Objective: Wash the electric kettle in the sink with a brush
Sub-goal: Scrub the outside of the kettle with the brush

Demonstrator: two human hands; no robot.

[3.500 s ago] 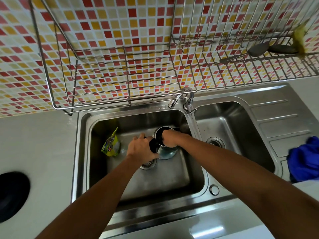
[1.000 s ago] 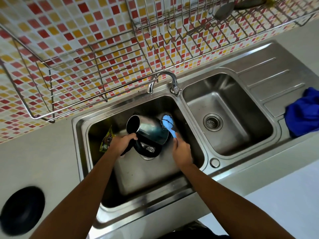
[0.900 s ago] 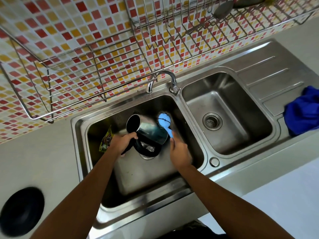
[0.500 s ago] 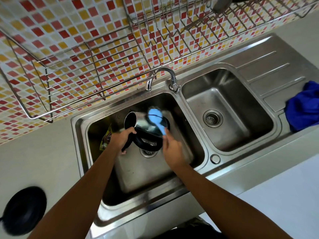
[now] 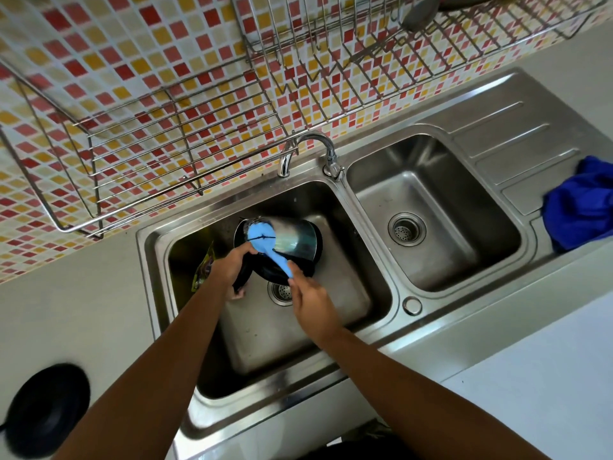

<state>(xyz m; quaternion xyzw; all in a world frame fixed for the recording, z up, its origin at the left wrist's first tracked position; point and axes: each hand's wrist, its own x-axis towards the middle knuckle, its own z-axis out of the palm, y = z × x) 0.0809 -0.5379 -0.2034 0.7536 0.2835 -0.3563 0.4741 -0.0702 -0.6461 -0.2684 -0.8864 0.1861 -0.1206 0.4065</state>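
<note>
A steel electric kettle (image 5: 297, 239) with a black base and handle lies tilted on its side in the left basin of the sink (image 5: 361, 270), its mouth pointing to the far left. My left hand (image 5: 232, 265) grips the kettle's black handle. My right hand (image 5: 310, 298) holds the handle of a light blue brush (image 5: 265, 240), whose round head rests over the kettle's mouth end.
A yellow-green packet (image 5: 202, 268) leans on the left basin's wall. The tap (image 5: 318, 151) arches over the divider. The right basin (image 5: 431, 220) holds nothing. A blue cloth (image 5: 580, 204) lies on the drainboard. A wire rack (image 5: 185, 127) hangs above; a black round object (image 5: 49, 410) sits near left.
The brush head has moved left from the kettle's base end across its body to its mouth end. My left hand has kept its hold on the handle.
</note>
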